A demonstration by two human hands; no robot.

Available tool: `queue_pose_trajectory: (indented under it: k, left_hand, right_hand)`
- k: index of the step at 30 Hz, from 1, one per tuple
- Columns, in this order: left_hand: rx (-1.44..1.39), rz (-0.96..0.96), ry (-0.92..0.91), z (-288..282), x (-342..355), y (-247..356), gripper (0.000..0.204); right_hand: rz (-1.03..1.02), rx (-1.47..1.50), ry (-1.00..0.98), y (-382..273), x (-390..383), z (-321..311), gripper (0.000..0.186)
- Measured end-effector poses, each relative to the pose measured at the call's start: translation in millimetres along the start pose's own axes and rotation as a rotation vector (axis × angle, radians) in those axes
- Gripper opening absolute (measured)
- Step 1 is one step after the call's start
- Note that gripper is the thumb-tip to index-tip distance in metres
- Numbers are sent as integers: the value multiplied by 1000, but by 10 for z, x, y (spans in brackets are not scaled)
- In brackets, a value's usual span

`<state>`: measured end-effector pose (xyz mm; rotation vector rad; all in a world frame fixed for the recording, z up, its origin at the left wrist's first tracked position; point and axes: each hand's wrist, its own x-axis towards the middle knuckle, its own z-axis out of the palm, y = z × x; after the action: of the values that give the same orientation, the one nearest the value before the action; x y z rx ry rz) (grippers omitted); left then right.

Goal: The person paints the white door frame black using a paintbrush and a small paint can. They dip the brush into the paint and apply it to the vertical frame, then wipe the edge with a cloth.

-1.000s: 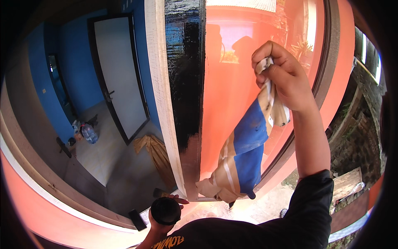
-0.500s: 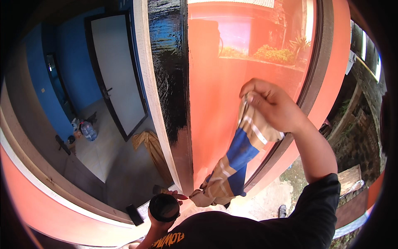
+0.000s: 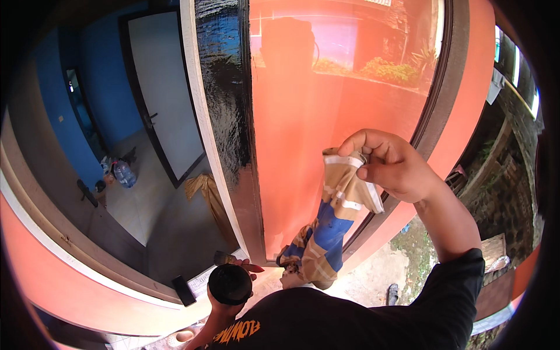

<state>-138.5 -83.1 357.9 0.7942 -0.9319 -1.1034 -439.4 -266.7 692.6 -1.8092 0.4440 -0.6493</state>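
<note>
My right hand (image 3: 392, 166) pinches the top edge of a tan, blue and white patterned cloth (image 3: 333, 227) between thumb and fingers. The cloth hangs bunched and creased in front of the window pane, its lower end close to my shirt. Low in the view, my left hand (image 3: 220, 310) is wrapped round a dark round pot (image 3: 230, 284). A paintbrush (image 3: 252, 268) with a red handle lies across the pot's far side, against the fingers of that hand. Beyond the cloth stands a wooden post (image 3: 224, 111), glossy wet black on its upper part and duller brown lower down.
A reflective window pane (image 3: 326, 116) sits in a dark frame (image 3: 434, 111) on the right. Left is an open doorway with a white door (image 3: 166, 87), a clear plastic bottle (image 3: 124, 174) and brown fabric (image 3: 204, 195). A black phone-like object (image 3: 184, 290) lies on the sill.
My right hand has come down a little, lowering the cloth, whose lower part is now more bunched. My left hand still holds the pot and brush. The view has shifted slightly.
</note>
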Motion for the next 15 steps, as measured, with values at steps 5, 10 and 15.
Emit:
queue_pose_trajectory:
  k: [5,10,15]
  left_hand:
    - [-117,-5,-33,25,-14,-47,77]
    - [-349,-58,16,87,-64,-73,69]
    - [-339,-120,90,171,-114,11,73]
  right_hand:
    - [-75,-248,126,-66,-105,123,28]
    - [-570,-948,204,-89,-191,156,10]
    - [-663,-830,321,-119,-152,29,7]
